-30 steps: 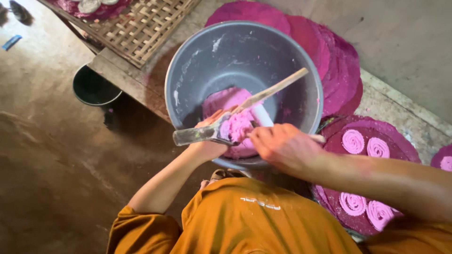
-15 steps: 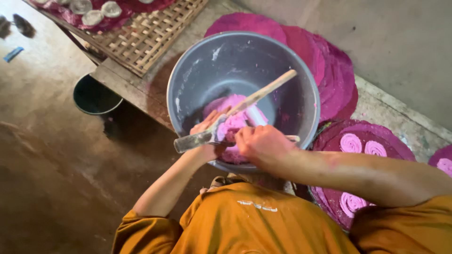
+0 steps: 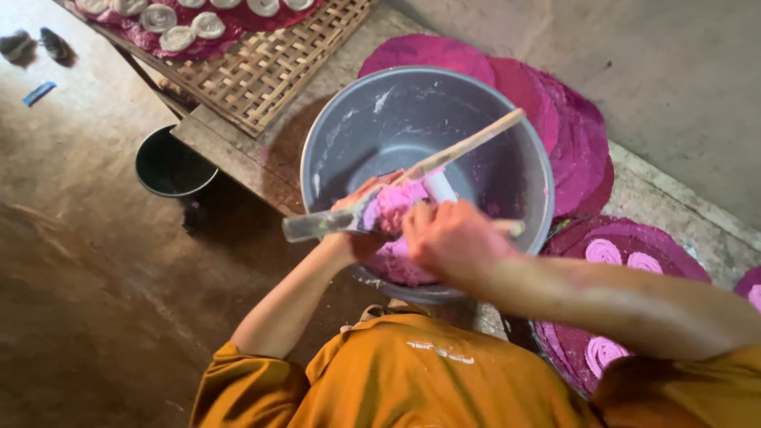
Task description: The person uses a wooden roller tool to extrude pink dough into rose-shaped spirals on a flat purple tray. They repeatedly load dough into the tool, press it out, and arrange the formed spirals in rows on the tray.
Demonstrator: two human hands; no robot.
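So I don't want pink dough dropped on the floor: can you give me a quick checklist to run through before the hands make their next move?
1. Left hand grips the clear tube: ok.
2. Pink dough at the tube's end sits over the grey bowl, not the floor: ok.
3. Right hand is on the dough, above the bowl: ok.
4. Wooden stick rests across the bowl, leaning on the rim; whether it is steady: cannot tell.
5. Bowl seated firmly on the bench edge: cannot tell.
6. More dough left in the bowl: ok.
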